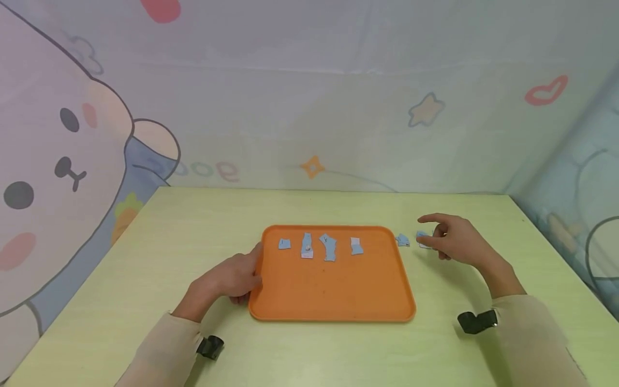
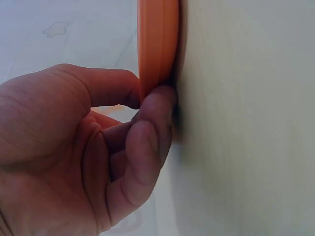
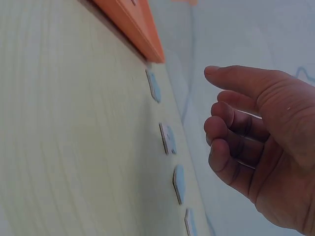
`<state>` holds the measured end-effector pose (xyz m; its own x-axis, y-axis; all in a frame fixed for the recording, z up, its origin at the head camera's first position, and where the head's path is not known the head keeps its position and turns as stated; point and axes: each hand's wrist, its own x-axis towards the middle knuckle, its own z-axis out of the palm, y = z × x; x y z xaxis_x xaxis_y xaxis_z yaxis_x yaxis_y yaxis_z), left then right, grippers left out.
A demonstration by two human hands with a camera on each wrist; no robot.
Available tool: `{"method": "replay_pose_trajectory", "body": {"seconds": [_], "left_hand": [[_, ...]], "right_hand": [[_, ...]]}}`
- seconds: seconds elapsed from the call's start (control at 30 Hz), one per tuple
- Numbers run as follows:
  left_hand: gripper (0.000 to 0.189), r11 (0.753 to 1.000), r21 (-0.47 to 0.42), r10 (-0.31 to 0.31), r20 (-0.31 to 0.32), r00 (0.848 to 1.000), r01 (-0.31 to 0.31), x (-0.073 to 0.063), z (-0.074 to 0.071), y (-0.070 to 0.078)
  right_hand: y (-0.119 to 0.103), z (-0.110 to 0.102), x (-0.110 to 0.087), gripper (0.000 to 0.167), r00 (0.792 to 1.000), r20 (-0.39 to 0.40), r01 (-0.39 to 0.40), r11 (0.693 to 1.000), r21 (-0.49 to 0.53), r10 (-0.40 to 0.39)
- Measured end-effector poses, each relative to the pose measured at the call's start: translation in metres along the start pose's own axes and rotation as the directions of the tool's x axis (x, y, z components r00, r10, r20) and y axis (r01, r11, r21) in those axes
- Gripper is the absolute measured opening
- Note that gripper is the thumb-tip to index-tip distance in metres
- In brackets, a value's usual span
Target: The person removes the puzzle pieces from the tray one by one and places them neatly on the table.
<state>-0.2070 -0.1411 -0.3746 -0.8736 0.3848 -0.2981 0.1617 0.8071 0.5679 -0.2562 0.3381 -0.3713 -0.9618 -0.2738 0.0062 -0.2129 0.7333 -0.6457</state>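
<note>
My left hand (image 1: 237, 274) grips the left edge of an orange tray (image 1: 333, 306). In the left wrist view the thumb lies on the tray's rim (image 2: 158, 44), and the fingers (image 2: 142, 142) curl under it. My right hand (image 1: 454, 239) hovers right of the tray with nothing in it, fingers loosely bent. Below it lies a thin blue piece (image 1: 423, 236), partly hidden by the hand. Another blue piece (image 1: 403, 240) lies beside the tray's right edge. Several flat irregular pieces, blue with some white, are on the tray, among them a forked one (image 1: 329, 248).
The pale yellow-green table (image 1: 314, 355) extends around the tray. In the right wrist view several thin pieces lie in a row on the table, including a blue one (image 3: 179, 184). A printed cloth backdrop (image 1: 290, 107) hangs behind the table.
</note>
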Motion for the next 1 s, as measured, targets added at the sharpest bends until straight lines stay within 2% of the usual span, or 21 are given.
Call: {"method": "replay_pose_trajectory", "body": {"seconds": [0.17,0.4,0.83,1.0], "left_hand": [[0.057,1.0,-0.003,-0.004,0.001,1.0,0.004,0.0,0.0,0.001],[0.052,1.0,-0.013,-0.002,0.0,1.0,0.002,0.0,0.0,0.001],[0.05,1.0,-0.022,0.013,-0.004,1.0,-0.013,-0.002,0.0,0.001],[0.057,1.0,-0.018,0.01,-0.002,1.0,-0.01,-0.002,0.001,0.001]], "right_hand": [[-0.008,0.01,0.005,0.052,0.999,-0.002,0.032,0.999,0.035,-0.032],[-0.017,0.028,0.008,0.053,0.999,-0.002,0.052,0.996,0.078,-0.052],[-0.04,0.049,0.02,0.052,0.995,0.051,0.079,0.993,0.086,-0.084],[-0.046,0.054,0.022,0.053,0.992,0.079,0.094,0.993,0.077,-0.1]]}}
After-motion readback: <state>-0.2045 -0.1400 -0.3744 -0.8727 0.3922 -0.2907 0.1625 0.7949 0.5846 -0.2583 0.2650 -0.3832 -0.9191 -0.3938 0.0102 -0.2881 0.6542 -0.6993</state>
